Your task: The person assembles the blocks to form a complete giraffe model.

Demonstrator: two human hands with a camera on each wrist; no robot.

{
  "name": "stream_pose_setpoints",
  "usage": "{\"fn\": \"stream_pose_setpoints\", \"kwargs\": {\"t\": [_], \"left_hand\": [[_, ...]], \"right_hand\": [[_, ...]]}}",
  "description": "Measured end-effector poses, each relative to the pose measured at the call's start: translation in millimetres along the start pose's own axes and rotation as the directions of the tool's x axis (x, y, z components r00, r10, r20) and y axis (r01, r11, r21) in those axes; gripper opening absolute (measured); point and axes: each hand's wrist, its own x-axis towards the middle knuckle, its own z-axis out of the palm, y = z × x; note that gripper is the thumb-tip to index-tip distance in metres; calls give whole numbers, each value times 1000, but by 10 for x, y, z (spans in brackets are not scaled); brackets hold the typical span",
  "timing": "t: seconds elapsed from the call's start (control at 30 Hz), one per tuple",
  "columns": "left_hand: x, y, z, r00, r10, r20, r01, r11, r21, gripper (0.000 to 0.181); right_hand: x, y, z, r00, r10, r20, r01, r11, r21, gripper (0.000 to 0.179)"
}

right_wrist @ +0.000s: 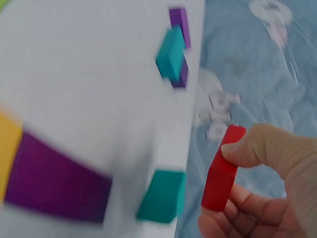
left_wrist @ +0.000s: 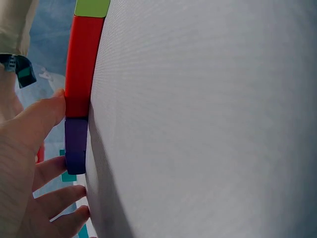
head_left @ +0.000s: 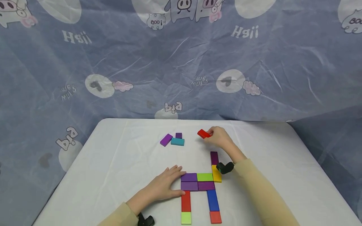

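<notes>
Fingers of the right hand [head_left: 220, 138] pinched a red block [head_left: 204, 134] at the far side of the tabletop [head_left: 127, 160]; block looked lifted off the surface. Left hand [head_left: 165, 185] gripped nothing: fingers spread, mostly straight, thumb touching the red leg [head_left: 186, 202] and forefinger at the left end of the far purple block [head_left: 189, 177].

Laid figure [head_left: 202, 179], near middle: far row was the far purple block plus a lime block [head_left: 205, 177]; near row, the near purple block [head_left: 189, 186] plus a plum block [head_left: 206, 186]. Red leg ran nearward to a lime foot [head_left: 186, 218], blue leg [head_left: 213, 201] to an orange-red foot [head_left: 216, 217]. Yellow block [head_left: 216, 173] sat at the right end, dark plum block [head_left: 214, 158] just beyond it.

Progress, judged from layout: ten pieces placed, rows and both legs laid. Left over: red block in hand, not yet set down, plus a loose purple block [head_left: 166, 140], teal block [head_left: 177, 142] and small dark purple block [head_left: 178, 135], all far. Second teal block [right_wrist: 161, 197] showed near the right hand, right wrist view only. Couldn't tell whether all the leftovers belonged.
</notes>
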Motion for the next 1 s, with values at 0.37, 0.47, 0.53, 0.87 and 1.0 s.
{"fn": "stream_pose_setpoints", "kwargs": {"t": [0.37,0.47,0.53,0.87,1.0], "left_hand": [[15,-7,-14,1000,17,-9,-17,1000,6,69],[8,-3,-17,1000,14,-2,-14,1000,2,69],[0,0,-20,1000,13,0,-13,1000,-1,69],[-31,-8,-18,1000,11,-5,-11,1000,0,69],[-25,-16,-13,1000,11,-8,-11,1000,-5,69]], "right_hand": [[-81,628,-44,957,277,-82,-277,961,12,46],[-100,724,36,951,301,-73,-302,953,2,43],[-103,756,78,950,305,-74,-305,952,3,45],[-48,799,102,986,166,-3,-166,986,-10,63],[-26,820,80,995,86,46,-86,996,3,60]]}}
